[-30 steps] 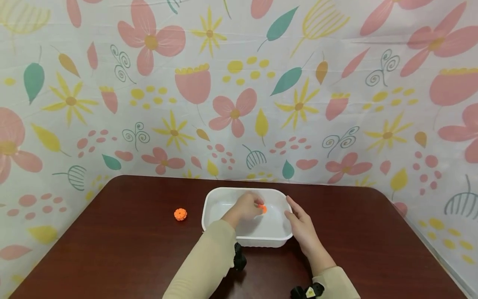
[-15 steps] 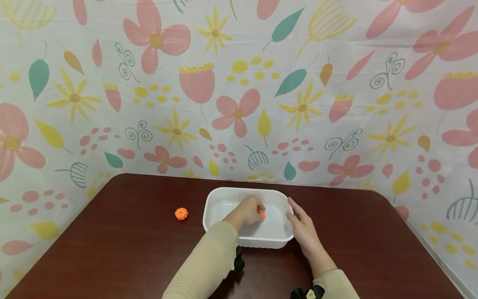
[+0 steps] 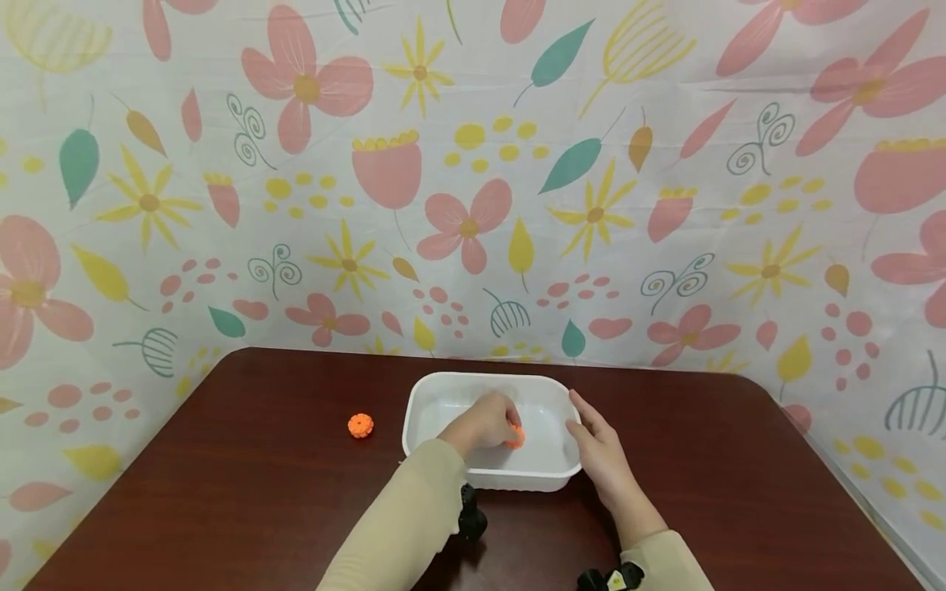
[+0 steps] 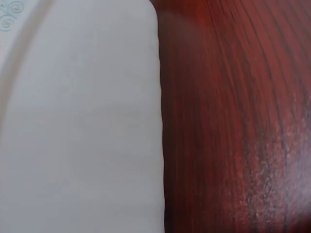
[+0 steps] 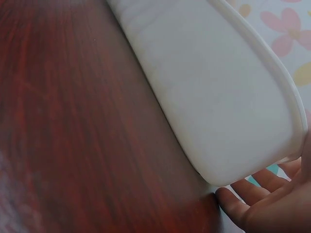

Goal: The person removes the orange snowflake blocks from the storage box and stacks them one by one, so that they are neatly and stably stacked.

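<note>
A white rectangular plastic tray (image 3: 543, 474) stands on the dark table. Inside it, my left hand (image 3: 488, 423) pinches a small orange toothed disc (image 3: 517, 437) low over the tray floor; part of the disc is hidden behind the fingers. My right hand (image 3: 604, 455) holds the tray's right end, thumb at the rim and fingers along the outside. From the right wrist, the fingers (image 5: 252, 191) show spread against the outer end wall of the tray (image 5: 209, 111). A second orange toothed disc (image 3: 360, 425) lies on the table left of the tray.
The left wrist view shows only the tray's outer side wall (image 4: 97, 116) and the brown wood-grain table (image 4: 233, 116). A floral cloth (image 3: 466, 230) hangs along the table's back edge. Black wrist cameras (image 3: 471, 515) sit at both sleeves.
My left hand has brought the orange disc down toward the near side inside the tray. The right hand keeps its hold on the tray's end, and the other disc stays put.
</note>
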Motion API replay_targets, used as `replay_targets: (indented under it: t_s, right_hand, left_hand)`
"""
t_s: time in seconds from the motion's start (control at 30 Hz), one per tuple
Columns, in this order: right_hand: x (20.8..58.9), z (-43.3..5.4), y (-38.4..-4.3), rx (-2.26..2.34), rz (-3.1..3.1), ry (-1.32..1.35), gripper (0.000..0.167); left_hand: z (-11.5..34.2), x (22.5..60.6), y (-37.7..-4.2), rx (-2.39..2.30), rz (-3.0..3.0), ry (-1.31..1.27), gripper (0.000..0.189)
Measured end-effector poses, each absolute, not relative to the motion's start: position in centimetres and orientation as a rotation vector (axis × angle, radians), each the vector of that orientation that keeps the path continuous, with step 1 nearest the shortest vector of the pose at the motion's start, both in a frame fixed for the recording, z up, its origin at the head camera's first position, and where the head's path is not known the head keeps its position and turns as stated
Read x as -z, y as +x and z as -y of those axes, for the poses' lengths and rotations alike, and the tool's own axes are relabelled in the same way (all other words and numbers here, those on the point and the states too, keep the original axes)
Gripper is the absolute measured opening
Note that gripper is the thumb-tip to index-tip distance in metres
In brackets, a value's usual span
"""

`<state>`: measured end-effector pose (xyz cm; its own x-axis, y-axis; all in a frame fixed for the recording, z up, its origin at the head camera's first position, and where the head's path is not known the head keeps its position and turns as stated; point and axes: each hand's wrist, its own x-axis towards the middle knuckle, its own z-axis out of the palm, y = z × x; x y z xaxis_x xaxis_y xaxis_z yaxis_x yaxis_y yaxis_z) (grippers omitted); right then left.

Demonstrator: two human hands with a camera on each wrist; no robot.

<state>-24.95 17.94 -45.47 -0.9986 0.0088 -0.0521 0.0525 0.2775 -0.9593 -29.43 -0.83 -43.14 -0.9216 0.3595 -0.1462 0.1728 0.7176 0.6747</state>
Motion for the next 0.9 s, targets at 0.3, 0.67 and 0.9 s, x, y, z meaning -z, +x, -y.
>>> replay_targets:
  t_s: [0.3, 0.67, 0.9]
  right_hand:
    - [45.4, -18.0, -24.8, 1.872, -2.47, 0.067, 0.051]
    - [45.0, -17.9, -25.0, 1.866, -2.486, 0.061, 0.05]
    - [45.3, -17.9, -24.7, 1.863, -2.49, 0.077, 0.05]
  left_hand:
    - [2.1, 42.5, -29.3, -1.072, -2.603, 0.438, 0.005]
    - [4.6, 41.1, -29.0, -1.164, -2.605, 0.45, 0.011]
    - [6.1, 40.8, -28.2, -1.287, -2.595, 0.41, 0.017]
